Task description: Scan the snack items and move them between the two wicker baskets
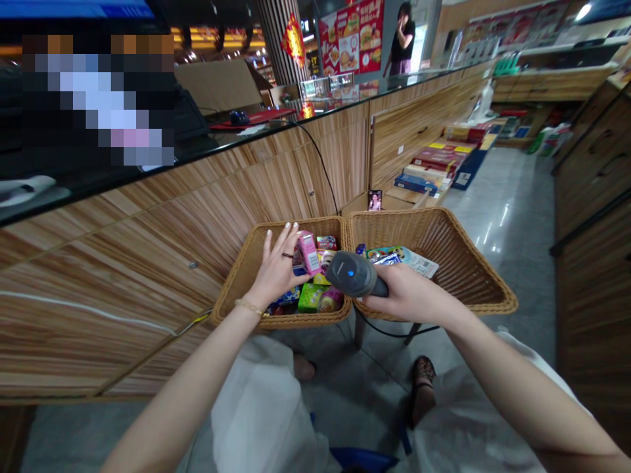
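My left hand (pixel 277 269) is closed on a small pink box (pixel 308 253) with a barcode on its side, just above the left wicker basket (pixel 231 289). In my right hand (pixel 407 292) is a dark grey barcode scanner (pixel 351 272), a blue light glowing on its top. The scanner's head points left towards the pink box, over the meeting rims of the two baskets. Below the pink box lie a green packet (pixel 310 297) and other colourful small packages. The right wicker basket (pixel 473 276) holds a flat light-blue package (pixel 419 261) and a few other packs.
A wood-fronted counter (pixel 296 177) with a dark top runs along the far side. Stacked boxes (pixel 438 164) lie on a low shelf beyond the baskets. Drawers (pixel 601 164) line the right of the aisle. A person (pixel 403 43) stands beyond the counter.
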`<state>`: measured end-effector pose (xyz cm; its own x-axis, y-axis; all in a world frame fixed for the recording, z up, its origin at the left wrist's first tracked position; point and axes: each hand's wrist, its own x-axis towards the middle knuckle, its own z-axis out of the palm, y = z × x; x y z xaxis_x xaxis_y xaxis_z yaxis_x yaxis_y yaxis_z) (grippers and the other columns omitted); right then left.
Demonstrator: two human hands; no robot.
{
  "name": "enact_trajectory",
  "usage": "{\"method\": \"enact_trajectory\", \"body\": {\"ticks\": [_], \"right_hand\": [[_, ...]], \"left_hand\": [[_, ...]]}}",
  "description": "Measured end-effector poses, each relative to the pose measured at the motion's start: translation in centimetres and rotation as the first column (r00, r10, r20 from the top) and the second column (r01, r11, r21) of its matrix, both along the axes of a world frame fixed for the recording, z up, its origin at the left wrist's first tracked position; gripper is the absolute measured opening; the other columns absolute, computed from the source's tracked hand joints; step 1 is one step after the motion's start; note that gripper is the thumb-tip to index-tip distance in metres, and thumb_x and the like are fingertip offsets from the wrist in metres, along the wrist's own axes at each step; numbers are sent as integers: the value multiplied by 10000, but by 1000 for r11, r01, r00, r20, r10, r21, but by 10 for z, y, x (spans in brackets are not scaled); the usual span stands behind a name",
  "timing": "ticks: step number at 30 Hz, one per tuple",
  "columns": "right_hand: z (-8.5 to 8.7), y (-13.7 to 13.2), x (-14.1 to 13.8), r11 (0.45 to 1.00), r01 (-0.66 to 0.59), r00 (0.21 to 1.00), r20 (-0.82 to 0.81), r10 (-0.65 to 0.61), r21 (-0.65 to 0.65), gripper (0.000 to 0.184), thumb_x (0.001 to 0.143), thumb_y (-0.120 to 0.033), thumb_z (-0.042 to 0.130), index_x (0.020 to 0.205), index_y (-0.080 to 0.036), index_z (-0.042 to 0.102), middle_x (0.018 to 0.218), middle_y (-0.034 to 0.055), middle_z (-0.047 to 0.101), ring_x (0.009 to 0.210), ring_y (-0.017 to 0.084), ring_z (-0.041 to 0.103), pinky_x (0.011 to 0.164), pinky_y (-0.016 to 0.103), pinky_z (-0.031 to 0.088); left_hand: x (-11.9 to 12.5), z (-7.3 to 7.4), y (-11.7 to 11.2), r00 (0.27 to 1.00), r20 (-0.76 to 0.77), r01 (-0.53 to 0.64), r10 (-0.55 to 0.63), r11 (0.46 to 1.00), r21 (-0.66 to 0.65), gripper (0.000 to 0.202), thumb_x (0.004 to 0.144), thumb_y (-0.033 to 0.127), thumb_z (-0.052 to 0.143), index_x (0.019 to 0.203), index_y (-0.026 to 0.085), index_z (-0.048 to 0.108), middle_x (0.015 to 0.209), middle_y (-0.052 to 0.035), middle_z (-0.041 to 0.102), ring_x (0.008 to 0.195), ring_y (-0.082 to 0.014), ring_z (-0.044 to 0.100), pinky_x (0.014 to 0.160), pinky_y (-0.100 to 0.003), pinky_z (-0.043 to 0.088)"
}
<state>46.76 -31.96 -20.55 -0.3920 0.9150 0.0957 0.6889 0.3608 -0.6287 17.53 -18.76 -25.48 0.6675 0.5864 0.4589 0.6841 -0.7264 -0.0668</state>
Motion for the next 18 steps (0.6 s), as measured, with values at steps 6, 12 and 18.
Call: {"method": "enact_trajectory", "body": {"ticks": [6,12,18], "right_hand": [[2,0,1,1000,-14,1000,-14,14,6,221,856,-260,655,1036,-144,709,938,120,786,884,305,736,776,341,489],[2,1,2,1000,3,1000,-12,-3,-11,230,843,-250,653,1038,-142,712,925,115,787,855,292,731,779,339,494],[5,0,4,1000,1,1000,-25,-1,0,241,846,-275,648,1036,-144,717,944,118,786,878,299,730,790,343,500]], "left_hand": [[0,-3,2,1000,27,-8,7,1000,28,1065,801,459,818,1612,155,198,1664,-237,348,1581,-370,276,1300,-649,83],[0,-1,1,1000,24,11,-12,1000,29,1054,809,425,831,1608,185,186,1644,-235,387,1565,-367,318,1288,-658,122],[7,11,1,994,103,37,-42,998,49,1108,770,406,875,1610,222,176,1638,-230,399,1559,-368,333,1281,-657,153]]}}
